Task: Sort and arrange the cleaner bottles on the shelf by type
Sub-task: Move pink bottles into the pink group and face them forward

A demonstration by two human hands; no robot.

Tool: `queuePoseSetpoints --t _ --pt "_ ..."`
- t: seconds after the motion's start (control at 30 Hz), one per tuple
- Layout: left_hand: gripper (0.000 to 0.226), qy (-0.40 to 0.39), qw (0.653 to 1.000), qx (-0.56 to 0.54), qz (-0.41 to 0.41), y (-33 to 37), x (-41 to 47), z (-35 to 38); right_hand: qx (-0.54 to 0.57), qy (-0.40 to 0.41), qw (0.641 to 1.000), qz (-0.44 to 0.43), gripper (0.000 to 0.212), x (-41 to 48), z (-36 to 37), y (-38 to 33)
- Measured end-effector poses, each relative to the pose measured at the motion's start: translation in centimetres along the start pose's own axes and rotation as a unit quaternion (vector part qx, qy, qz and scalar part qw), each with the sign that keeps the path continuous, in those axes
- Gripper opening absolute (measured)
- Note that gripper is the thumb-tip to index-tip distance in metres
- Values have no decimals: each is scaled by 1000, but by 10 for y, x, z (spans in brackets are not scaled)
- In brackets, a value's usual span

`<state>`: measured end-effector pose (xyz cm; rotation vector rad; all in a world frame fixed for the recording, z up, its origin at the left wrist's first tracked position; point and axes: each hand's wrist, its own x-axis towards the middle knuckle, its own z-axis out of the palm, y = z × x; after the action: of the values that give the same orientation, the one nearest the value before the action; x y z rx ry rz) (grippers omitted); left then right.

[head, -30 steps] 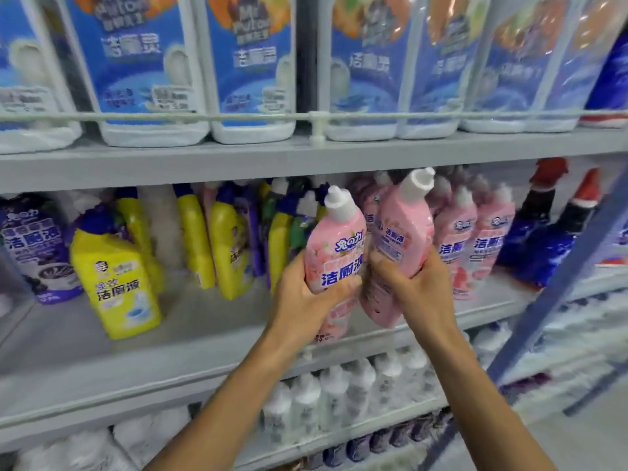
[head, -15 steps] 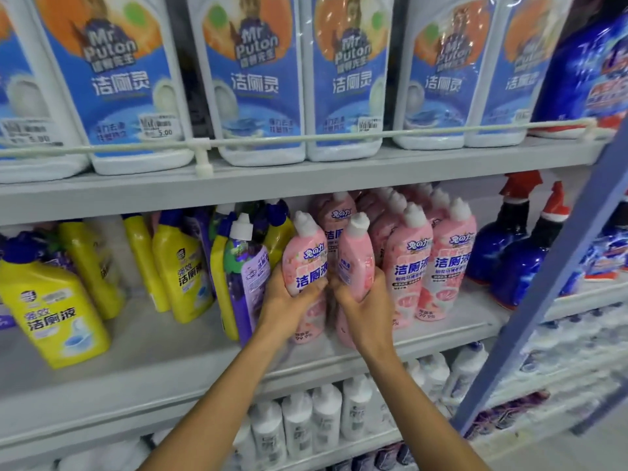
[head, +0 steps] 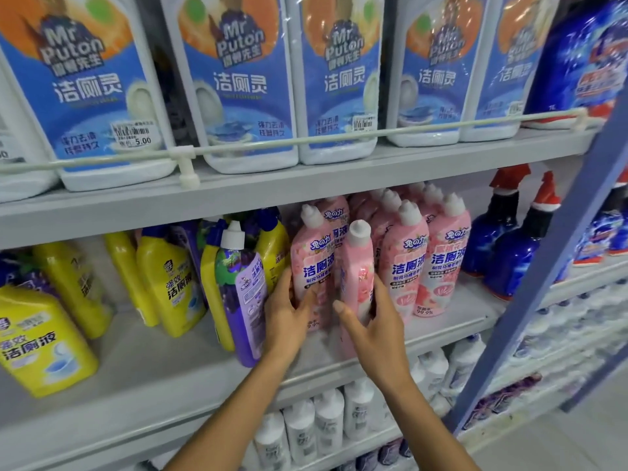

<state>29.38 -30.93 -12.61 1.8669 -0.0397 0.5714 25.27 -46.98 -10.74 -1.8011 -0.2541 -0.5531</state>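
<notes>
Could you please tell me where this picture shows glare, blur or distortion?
Head view: glare streaks wrapped blue-and-white cleaner bottles top right; white bottles below are blurred; the pale guard rail bows slightly from lens distortion; the held pink plastic bottles look sharp.

We are reading "Mr Puton" and "洁厕灵" on the blue-and-white bottles [head: 238, 79] up top, "5.00" on a price sticker [head: 134, 132], "洁厕液" and "99.9%" on the pink bottles [head: 445, 260], "强效 洁厕液" on a yellow bottle [head: 176, 283].
</notes>
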Motion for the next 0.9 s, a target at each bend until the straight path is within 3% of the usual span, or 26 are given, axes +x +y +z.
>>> queuePoseSetpoints --t 0.2,0.67,0.9 --pt "46 -43 997 56 -22 -8 42 23 2 30 1000 -4 61 -3 5 3" --pt "59 -96 995 9 -35 -18 72 43 -47 95 994 34 80 4 24 17" --pt "53 -90 995 10 -51 -25 77 46 -56 98 993 39 80 6 27 20"
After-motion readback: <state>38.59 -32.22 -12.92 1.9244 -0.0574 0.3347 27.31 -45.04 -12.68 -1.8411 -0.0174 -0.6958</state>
